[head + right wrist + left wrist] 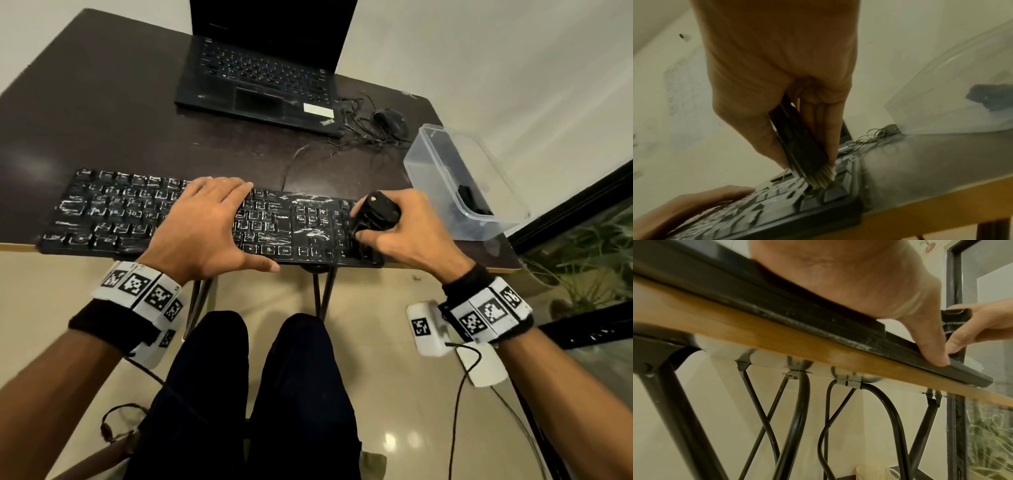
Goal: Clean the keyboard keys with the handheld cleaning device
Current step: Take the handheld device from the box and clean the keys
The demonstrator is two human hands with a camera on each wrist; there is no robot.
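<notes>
Right hand [407, 226] up front, fingers and thumb wrapped round the black handheld cleaning device [375, 214], its pale bristle tip [823, 177] down in the numpad keys at the right end of the keyboard [102, 212], which sits along the near edge of the surface [102, 113]. Left hand [205, 228] spread flat over the middle keys, thumb over the front edge, pinning the board. Looks like brushing is under way: white smears remain across most keys. Best approach imo: short strokes along the gaps, light pressure, keep the board pinned. Writing: "ThinkPad" on the laptop [260, 68] corner, "Ctrl" and letter legends on keys.
</notes>
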